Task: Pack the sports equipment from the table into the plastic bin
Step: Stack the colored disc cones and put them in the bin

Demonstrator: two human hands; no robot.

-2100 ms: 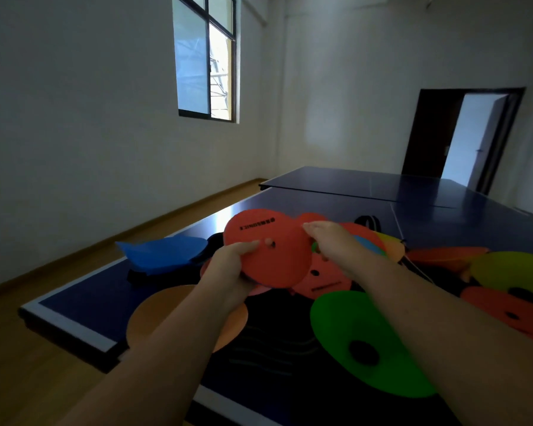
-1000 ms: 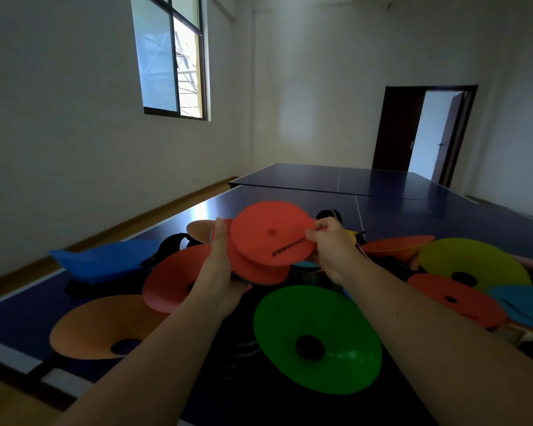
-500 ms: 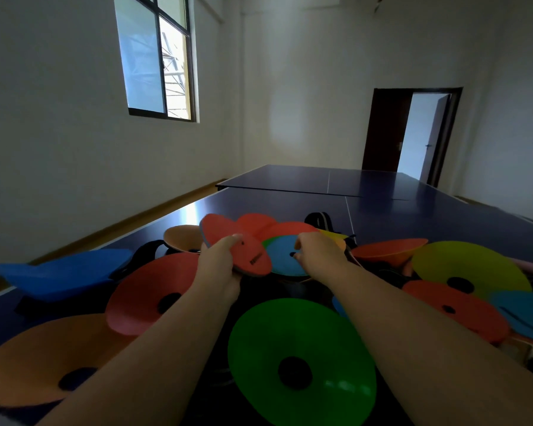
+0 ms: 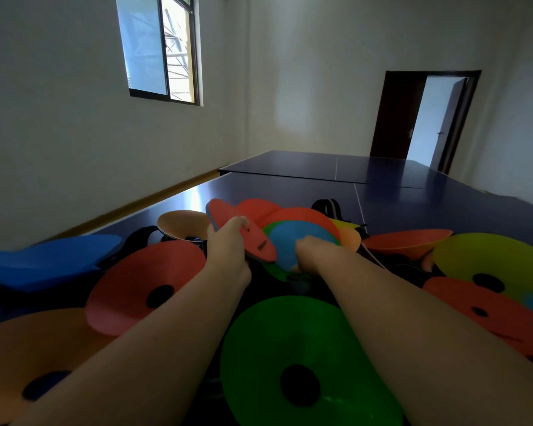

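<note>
Here the left hand (image 4: 228,252) is clamped on a thin, tilted stack of red discs (image 4: 243,233) just left of the blue disc (image 4: 299,238), which tops a fan of flat discs on the desk (image 4: 413,204). The right hand (image 4: 313,252) curls over the blue disc's near edge, apparently pinching it; its fingertips are hidden. To do this well, I judge it should peel the blue disc alone off the green disc (image 4: 270,233) beneath, then lay it flat on the held stack, edges aligned. Nearer than the blue disc sits a green cone (image 4: 308,358); left of it a red cone (image 4: 142,287) and an orange cone (image 4: 22,358); right of it a yellow cone (image 4: 499,265) and a second red cone (image 4: 486,318). Black straps (image 4: 326,207) behind it could snag. The plastic bin is not in view.
</note>
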